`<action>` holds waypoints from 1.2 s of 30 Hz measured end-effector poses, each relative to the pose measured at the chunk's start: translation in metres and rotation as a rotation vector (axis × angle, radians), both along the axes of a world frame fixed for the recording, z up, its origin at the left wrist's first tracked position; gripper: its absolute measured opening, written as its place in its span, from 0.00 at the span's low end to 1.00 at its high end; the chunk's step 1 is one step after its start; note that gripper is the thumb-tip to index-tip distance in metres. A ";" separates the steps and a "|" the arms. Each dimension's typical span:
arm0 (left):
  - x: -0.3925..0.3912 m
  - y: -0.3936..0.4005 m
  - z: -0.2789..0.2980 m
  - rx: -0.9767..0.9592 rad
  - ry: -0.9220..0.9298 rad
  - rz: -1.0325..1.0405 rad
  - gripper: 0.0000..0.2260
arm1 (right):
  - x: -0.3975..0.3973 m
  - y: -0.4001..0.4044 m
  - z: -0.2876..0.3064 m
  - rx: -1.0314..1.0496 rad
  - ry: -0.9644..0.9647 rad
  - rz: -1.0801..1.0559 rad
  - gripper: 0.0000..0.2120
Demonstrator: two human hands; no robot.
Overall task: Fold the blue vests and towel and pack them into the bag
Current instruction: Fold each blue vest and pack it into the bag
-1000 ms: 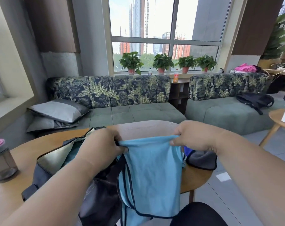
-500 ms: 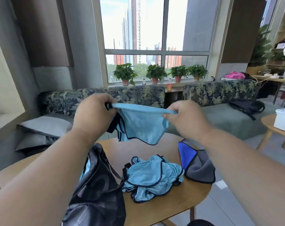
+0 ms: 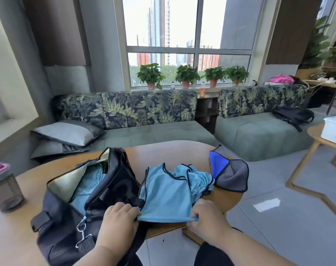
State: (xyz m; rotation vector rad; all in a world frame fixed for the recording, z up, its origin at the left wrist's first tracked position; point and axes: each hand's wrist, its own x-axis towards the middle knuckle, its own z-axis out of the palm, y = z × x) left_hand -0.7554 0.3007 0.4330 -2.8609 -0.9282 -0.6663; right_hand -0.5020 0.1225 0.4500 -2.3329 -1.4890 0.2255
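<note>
Both hands pinch the near hem of a light blue vest (image 3: 165, 196) spread flat on the round wooden bench (image 3: 148, 156): left hand (image 3: 118, 219) at its left corner, fingers curled onto the cloth; right hand (image 3: 205, 215) at the right corner, fingers clamped on the edge. Vest's far part lies over a second, crumpled blue vest (image 3: 198, 178). Black bag (image 3: 113, 189) just left, unzipped, blue fabric inside. Grey-and-blue towel (image 3: 230, 174) folded near the bench's right edge. Water bottle (image 3: 3, 187) far left.
</note>
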 end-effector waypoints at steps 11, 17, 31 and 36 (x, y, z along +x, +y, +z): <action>-0.017 -0.037 -0.007 -0.022 -0.125 -0.099 0.10 | -0.006 -0.045 0.013 0.097 0.047 0.025 0.04; -0.013 -0.035 0.039 -0.157 -0.205 -0.081 0.06 | -0.005 -0.054 0.039 0.243 0.308 -0.052 0.04; 0.125 0.095 0.105 -0.476 -0.067 0.123 0.09 | 0.112 0.081 0.058 0.363 0.595 -0.162 0.14; 0.145 0.104 0.073 -0.446 -0.002 0.217 0.26 | 0.117 0.099 0.023 0.170 0.567 -0.291 0.25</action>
